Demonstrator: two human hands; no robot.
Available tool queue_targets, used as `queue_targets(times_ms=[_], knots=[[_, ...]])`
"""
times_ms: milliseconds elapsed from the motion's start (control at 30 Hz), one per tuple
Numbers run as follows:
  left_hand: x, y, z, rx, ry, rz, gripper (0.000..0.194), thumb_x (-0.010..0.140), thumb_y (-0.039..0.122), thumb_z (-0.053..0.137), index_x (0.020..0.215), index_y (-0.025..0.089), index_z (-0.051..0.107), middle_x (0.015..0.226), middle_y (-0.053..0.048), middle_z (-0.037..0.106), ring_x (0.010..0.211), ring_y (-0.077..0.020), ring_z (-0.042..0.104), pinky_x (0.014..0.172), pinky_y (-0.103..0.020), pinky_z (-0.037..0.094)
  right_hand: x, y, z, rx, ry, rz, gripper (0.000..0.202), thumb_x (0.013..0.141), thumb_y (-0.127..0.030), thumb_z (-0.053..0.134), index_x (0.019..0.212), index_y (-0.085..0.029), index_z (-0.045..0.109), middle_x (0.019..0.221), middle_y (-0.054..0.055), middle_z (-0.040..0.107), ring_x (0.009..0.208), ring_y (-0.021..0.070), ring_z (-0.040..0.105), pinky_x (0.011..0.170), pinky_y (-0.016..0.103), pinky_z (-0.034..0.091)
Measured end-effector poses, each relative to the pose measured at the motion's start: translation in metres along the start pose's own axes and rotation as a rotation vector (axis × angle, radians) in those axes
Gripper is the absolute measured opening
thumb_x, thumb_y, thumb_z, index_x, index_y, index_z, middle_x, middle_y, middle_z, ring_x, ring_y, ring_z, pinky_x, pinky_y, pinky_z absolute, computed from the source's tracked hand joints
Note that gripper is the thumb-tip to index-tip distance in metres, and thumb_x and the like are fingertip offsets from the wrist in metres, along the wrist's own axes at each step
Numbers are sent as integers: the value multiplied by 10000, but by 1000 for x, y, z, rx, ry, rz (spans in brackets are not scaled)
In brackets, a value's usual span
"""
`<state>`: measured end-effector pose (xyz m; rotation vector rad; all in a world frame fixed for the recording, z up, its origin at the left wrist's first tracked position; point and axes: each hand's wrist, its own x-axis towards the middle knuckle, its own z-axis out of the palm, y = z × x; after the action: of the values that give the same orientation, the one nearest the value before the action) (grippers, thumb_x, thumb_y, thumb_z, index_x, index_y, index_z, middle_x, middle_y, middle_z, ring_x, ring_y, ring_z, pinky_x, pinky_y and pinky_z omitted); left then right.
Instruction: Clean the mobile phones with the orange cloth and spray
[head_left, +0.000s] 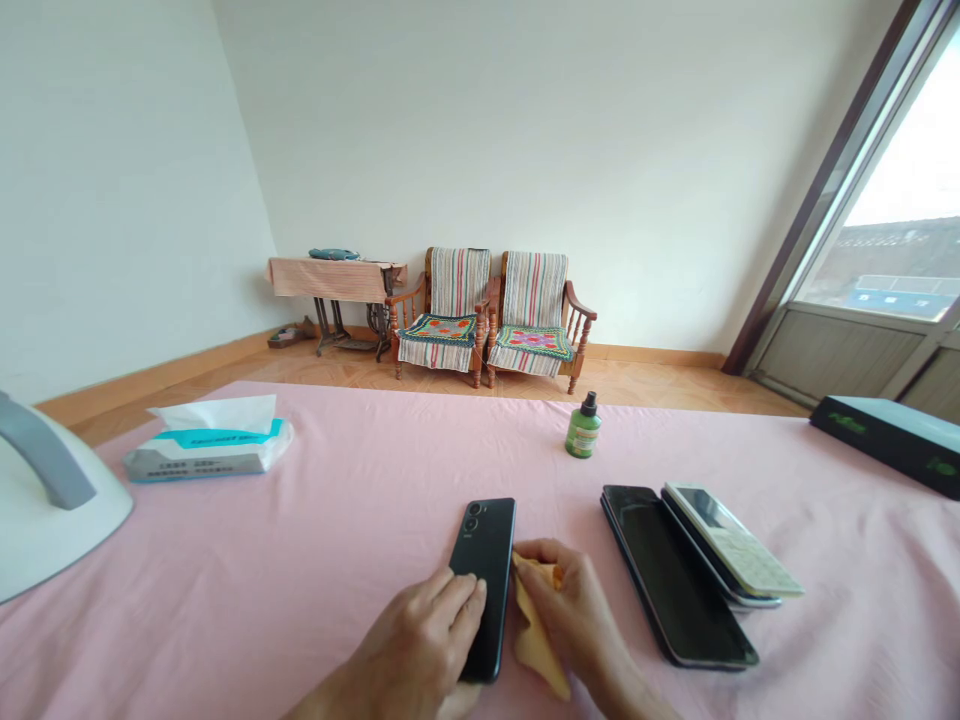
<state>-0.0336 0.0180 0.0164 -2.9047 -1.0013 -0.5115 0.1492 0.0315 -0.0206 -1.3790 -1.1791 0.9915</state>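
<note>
A dark smartphone point(491, 560) is tilted up over the pink cloth, its back with the camera lenses facing me. My left hand point(420, 640) grips it by the lower left, fingers lying across the back and the thumb partly hidden underneath. My right hand point(574, 610) is closed on a yellow cleaning cloth point(536, 640), pinching it against the phone's right edge. Part of the cloth hangs below the fingers. To the right lie stacked phones: a large black one point(675, 580) and a white one point(735, 540) resting on another.
A green spray bottle point(583, 430) stands behind the phone. At left are a tissue pack point(214, 445) and a white appliance with a grey handle point(52, 500). A black box point(885, 440) lies at the far right. Two wooden armchairs point(487, 320) stand beyond the pink-covered surface point(337, 540).
</note>
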Motion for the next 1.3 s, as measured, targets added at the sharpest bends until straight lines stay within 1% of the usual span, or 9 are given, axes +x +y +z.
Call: queue_targets(times_ms=[167,300,467,767,900,1000,1067,1233,1300], knots=[[-7,-2,9,11,223,88,417,708,113,619,1124,90,595,1045,-114,692,953,-239,644,864,-321,550,17,5,-21,-139,222,-192,315,786,-454,575,854,-156,653,734,53,664,656,188,595,594,266,450],[-9,0,18,-31,320,126,380,769,123,510,1144,101,567,1025,-111,694,907,-227,664,777,-304,580,29,13,-31,-201,254,-292,263,815,-411,556,876,-169,640,794,47,650,714,184,596,642,266,448],[-9,4,24,-135,310,117,470,698,55,475,1159,108,549,1020,-118,683,883,-234,665,770,-310,573,29,8,-29,-232,232,-396,179,840,-322,538,853,-178,643,824,54,632,771,183,603,690,266,459],[-9,-3,28,-263,302,22,505,723,29,476,1212,140,537,1008,-113,661,913,-218,652,804,-292,561,-11,-6,-1,-238,76,-690,158,858,-124,467,869,-187,612,791,40,570,706,136,586,611,219,468],[-10,-2,27,-241,293,18,528,688,26,472,1198,146,541,1030,-110,661,931,-220,649,826,-303,557,12,-3,-13,-319,168,-626,178,869,-144,463,895,-184,635,822,48,589,765,152,596,690,249,478],[-10,-1,26,-211,296,45,563,638,28,470,1182,152,545,1034,-101,665,927,-226,653,827,-311,561,28,1,-22,-356,253,-582,181,874,-186,475,874,-182,656,808,48,593,748,155,598,653,246,476],[-10,0,26,-194,310,40,586,621,29,466,1189,156,542,1034,-96,667,922,-230,655,824,-317,563,26,3,-22,-352,257,-607,194,874,-174,464,883,-187,657,803,47,592,738,152,599,633,238,477],[-8,-3,29,-220,344,18,540,680,36,471,1199,166,546,987,-96,676,885,-217,668,790,-289,574,-8,3,-2,-274,87,-747,224,851,-92,451,949,-198,623,828,51,581,728,138,595,631,218,494],[-7,-3,28,-233,373,0,496,699,27,472,1165,166,571,978,-98,679,887,-213,670,788,-278,574,-10,3,1,-263,46,-759,235,860,-90,445,978,-202,615,838,51,578,737,134,594,641,214,495]])
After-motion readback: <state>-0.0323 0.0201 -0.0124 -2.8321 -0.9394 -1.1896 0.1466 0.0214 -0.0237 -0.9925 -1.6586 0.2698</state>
